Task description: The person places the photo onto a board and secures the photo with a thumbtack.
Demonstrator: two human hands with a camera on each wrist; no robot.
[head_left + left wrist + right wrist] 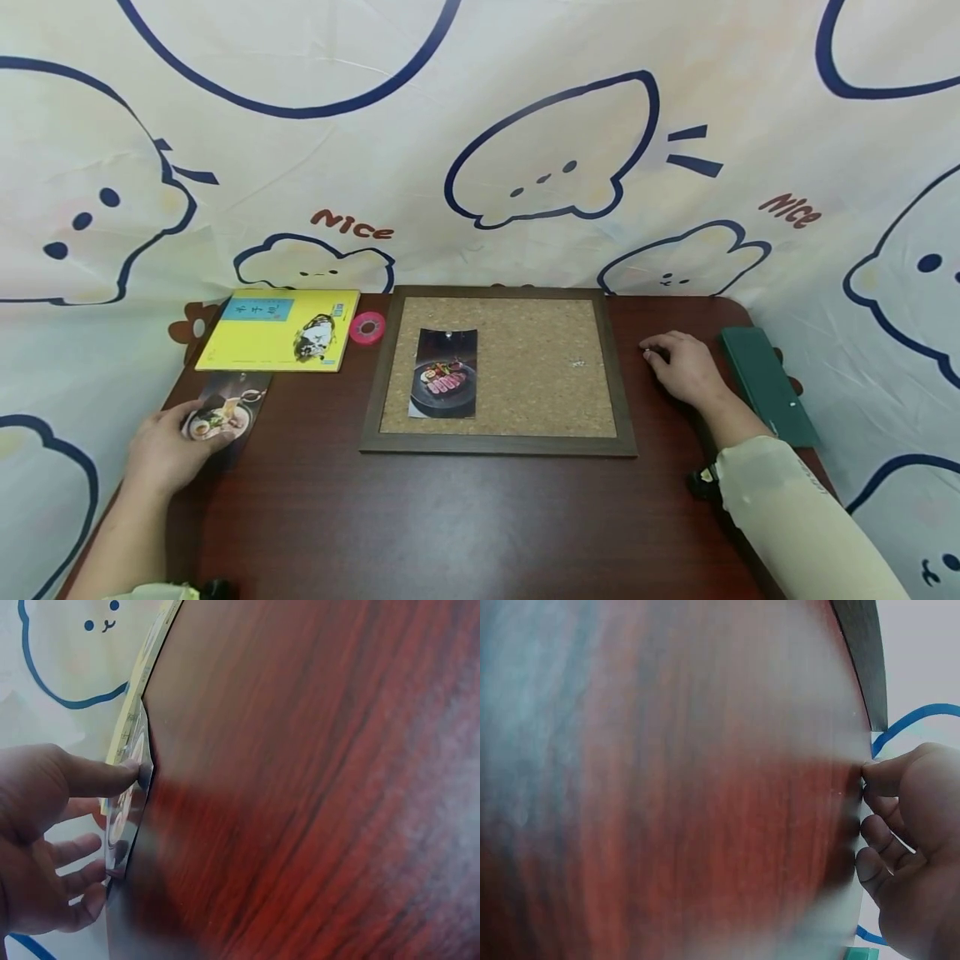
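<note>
Yellow book (258, 342) with blue title block (257, 310) lying at back left of reddish-brown wood-grain table (480, 525). Pink-red tape roll (367, 340) just beside book's right edge. Dark green case (767, 385) along table's right side. Pale cartoon-printed backdrop (525, 250) behind, "Nice" lettered twice.

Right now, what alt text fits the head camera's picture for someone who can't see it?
A person's left hand holds a food photo at a table; the right hand rests right of a corkboard bearing a meat-dish photo. A yellow book and pink ring lie left of the board, a green case right.
</note>
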